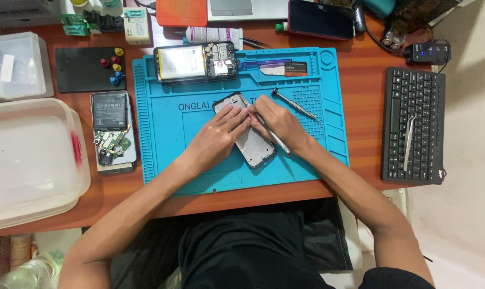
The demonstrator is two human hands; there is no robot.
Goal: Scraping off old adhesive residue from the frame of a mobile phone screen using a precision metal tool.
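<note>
At the bottom of the frame the person's dark-clothed lap sits against the edge of a reddish-brown wooden desk (360, 96), both forearms reaching up into the middle. There a blue silicone repair mat (162, 160) covers the desk's centre. On it, tilted diagonally, lies an opened phone frame (253, 147), pale inside with a dark rim. The left hand (218, 134) lies flat on the frame, fingers stretched and pressing near its upper end. The right hand (277, 123) is curled around a slim metal tool (274, 140), whose shaft runs down across the frame's right edge.

Just right of the hands, on the mat, lies a screwdriver (296, 105). At the mat's upper edge rests a second phone (195, 62) with its back off, battery and board showing.

Left of the mat lies another dismantled phone (113, 134) with loose green circuit pieces on it, and above that a black pad (85, 72) bearing small red, yellow and blue caps. A large translucent plastic tub (31, 160) fills the left side of the frame. At the right a black keyboard (413, 126) carries a pair of tweezers (410, 140). Along the top edge sit a dark phone in a red case (321, 18) and part of a laptop (248, 8). Pale floor shows at the far right.
</note>
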